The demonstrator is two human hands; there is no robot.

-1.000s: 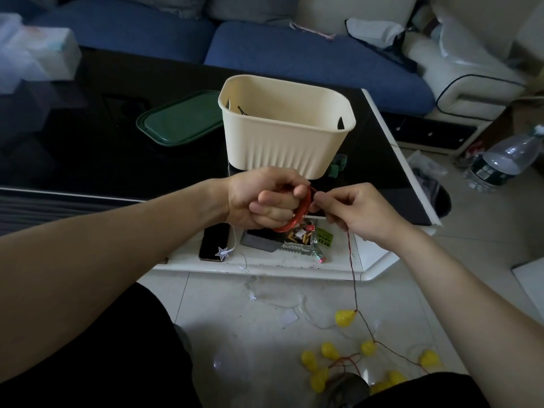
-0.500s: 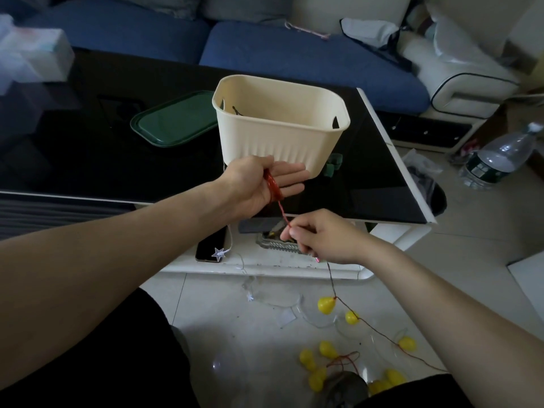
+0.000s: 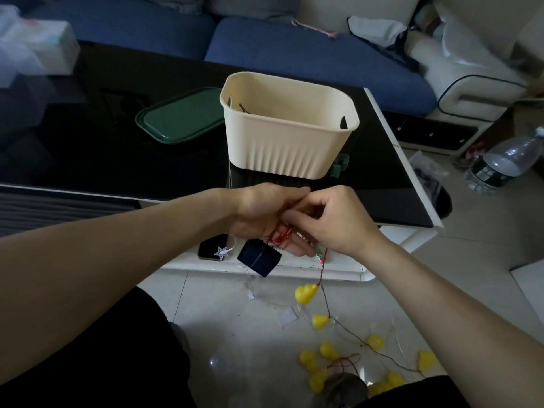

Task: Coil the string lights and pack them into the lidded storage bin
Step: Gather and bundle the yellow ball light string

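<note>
While your left hand [image 3: 265, 214] holds the few red loops wound so far, your right hand [image 3: 332, 222], touching it, pinches the string lights [image 3: 323, 293] to lay on another turn. You are early in the coiling: below the grip most yellow bulbs [image 3: 328, 350] trail loose on the floor. Beyond the grip, the storage bin [image 3: 290, 145] stands open on the desk [image 3: 117, 160], its green lid [image 3: 182, 116] beside it; packing and closing remain.

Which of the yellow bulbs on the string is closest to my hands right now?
The top yellow bulb, hanging on the red wire just below the right hand. The other bulbs sit lower, scattered on the floor.
</note>
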